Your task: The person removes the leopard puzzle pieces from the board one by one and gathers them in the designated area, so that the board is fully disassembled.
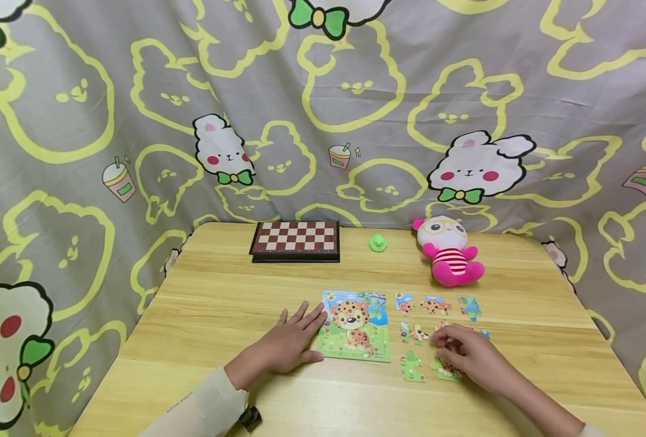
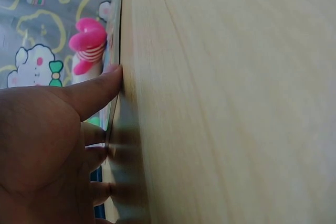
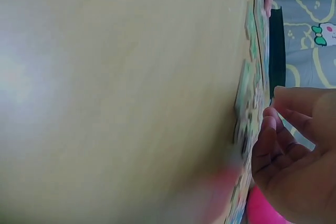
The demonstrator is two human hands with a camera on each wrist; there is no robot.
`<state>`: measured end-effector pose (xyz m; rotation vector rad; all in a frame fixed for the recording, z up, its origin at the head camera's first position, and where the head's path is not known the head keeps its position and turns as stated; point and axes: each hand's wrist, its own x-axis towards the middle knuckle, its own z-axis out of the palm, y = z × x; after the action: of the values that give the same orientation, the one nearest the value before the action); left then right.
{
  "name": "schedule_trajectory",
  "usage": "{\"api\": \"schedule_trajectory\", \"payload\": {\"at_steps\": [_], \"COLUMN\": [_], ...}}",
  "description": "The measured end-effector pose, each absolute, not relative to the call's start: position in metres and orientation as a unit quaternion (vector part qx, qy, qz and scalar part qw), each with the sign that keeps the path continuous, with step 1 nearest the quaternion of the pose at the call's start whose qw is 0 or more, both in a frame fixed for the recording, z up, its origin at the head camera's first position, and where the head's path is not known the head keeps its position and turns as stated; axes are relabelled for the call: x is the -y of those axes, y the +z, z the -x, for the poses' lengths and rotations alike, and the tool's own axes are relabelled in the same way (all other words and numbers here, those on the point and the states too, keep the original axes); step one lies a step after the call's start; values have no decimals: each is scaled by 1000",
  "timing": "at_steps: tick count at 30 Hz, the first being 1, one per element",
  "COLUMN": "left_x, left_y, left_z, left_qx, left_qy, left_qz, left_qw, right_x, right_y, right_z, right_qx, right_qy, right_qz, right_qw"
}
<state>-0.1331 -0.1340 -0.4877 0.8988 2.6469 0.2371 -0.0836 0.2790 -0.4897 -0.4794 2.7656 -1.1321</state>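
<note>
A square leopard picture board point(image 1: 355, 355) lies flat on the table. At its left side rests my left hand point(image 1: 295, 343), fingers spread and straight, with fingertips and thumb at the board's edge. The left wrist view shows the thumb point(image 2: 100, 90) along that edge. To the right of the board lie several loose jigsaw pieces point(image 1: 412, 367) in rough rows. Over the right-hand pieces hovers my right hand point(image 1: 467, 352), its fingers loosely bent and partly hiding them. In the right wrist view the thumb and fingertips are close together, with no piece visible between them.
A folded chessboard point(image 1: 296, 237) stands at the back of the wooden table point(image 1: 219, 315). A small green duck toy point(image 1: 378, 243) and a pink panda plush point(image 1: 450, 255) sit to its right. A patterned curtain point(image 1: 279, 91) hangs behind the table.
</note>
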Motion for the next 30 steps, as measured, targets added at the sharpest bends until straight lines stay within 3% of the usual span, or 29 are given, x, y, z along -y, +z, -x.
{"api": "schedule_trajectory", "payload": {"at_steps": [30], "left_x": [134], "left_y": [-489], "left_z": [133], "left_qx": [-929], "left_qy": [87], "left_qz": [-318], "left_qw": [167], "right_x": [-191], "right_y": [-482], "right_z": [121], "right_qx": [-891], "right_qy": [-391], "right_qz": [206], "right_qw": [102]}}
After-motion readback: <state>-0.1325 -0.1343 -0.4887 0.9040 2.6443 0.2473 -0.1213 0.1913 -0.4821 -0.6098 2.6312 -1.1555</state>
